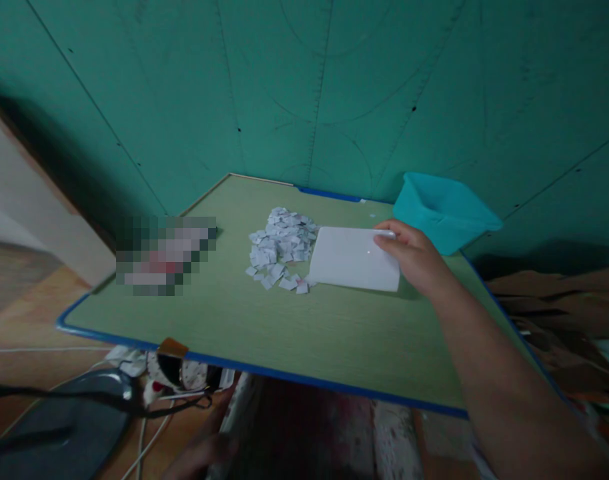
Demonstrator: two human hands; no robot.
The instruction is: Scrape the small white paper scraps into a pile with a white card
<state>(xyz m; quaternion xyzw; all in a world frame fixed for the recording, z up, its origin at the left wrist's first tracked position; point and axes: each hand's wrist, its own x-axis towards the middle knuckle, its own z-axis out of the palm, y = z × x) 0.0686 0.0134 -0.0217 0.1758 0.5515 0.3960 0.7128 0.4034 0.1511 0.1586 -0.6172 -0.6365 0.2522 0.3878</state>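
My right hand (404, 250) grips the right end of a flat white plastic sheet (354, 263), thumb on top. The sheet is held low over the green tabletop (294, 340), its left edge against or just beside a heap of small cut paper pieces (284, 240). Several of these pieces lie loose at the near side of the heap. Below the table's front edge, my left hand (204, 453) is dim and blurred, and its fingers cannot be made out.
A turquoise plastic bin (444, 210) stands at the back right corner of the table. A pixelated flat item (169, 257) lies at the left. The green wall (304, 87) rises behind. Cables and a dark round base (69, 427) are on the floor at lower left.
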